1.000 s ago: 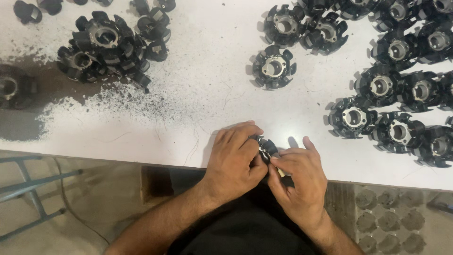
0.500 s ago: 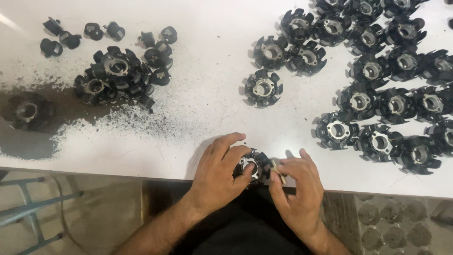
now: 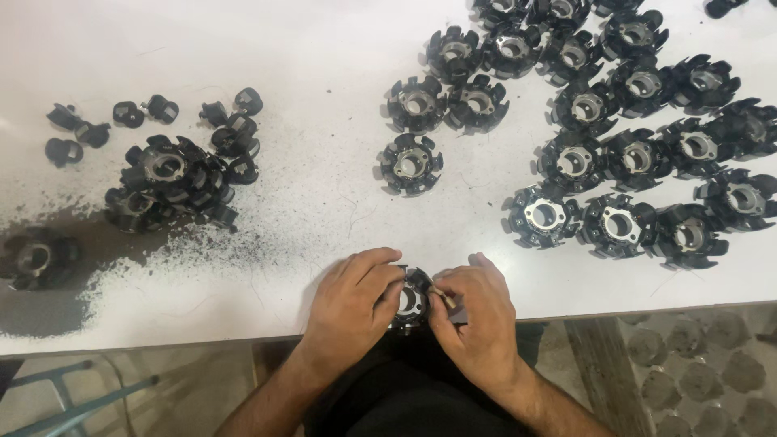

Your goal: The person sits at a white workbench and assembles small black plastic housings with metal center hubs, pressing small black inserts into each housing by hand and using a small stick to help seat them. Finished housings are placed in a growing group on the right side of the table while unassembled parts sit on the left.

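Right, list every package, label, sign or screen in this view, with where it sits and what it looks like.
None in view: no package, label, sign or screen.
The white table bears only loose black round toothed parts with metal centres, small black pieces and dark dust.
The left hand and right hand hold one such part.

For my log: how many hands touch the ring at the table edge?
2: left hand on the ring's left, right hand on its right. Part of the ring is hidden.

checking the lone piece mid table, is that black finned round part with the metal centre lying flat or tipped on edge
Flat: the black finned round part shows its round metal centre and full ring of fins face-up on the white table.
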Demonstrator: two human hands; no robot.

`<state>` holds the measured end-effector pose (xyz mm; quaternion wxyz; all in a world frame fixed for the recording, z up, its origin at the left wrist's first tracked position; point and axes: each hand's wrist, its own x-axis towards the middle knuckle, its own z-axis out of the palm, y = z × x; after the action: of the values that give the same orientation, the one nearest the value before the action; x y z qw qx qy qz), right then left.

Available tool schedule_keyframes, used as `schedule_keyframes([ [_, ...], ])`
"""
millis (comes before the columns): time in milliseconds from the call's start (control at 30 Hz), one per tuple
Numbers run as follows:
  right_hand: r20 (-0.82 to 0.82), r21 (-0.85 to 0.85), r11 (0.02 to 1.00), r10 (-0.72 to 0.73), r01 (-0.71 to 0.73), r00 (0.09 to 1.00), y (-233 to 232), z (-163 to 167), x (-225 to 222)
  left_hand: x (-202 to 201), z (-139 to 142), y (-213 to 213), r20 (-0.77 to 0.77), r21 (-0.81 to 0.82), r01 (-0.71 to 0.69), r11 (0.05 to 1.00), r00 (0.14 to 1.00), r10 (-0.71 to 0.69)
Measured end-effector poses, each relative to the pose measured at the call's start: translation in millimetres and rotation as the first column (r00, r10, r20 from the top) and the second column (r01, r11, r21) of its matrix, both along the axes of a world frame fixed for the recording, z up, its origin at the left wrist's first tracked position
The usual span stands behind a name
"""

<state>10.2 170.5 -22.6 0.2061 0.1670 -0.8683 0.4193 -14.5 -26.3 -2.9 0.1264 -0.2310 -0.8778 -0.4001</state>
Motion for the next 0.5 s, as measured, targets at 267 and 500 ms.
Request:
schedule_keyframes([
  [267, 0.032, 0.020, 1.000, 0.010, -0.011, 0.999, 0.1, 4.3, -3.1, -6.7, 14.3, -9.2, -0.058, -0.141, 0.071, 0.988, 0.995, -0.080],
  [500, 0.041, 0.016, 1.000, 0.002, -0.002, 0.999, 1.0, 4.3, -5.6, -1.6, 13.6, -0.7, 0.050, -0.146, 0.088, 0.985, 0.995, -0.081],
])
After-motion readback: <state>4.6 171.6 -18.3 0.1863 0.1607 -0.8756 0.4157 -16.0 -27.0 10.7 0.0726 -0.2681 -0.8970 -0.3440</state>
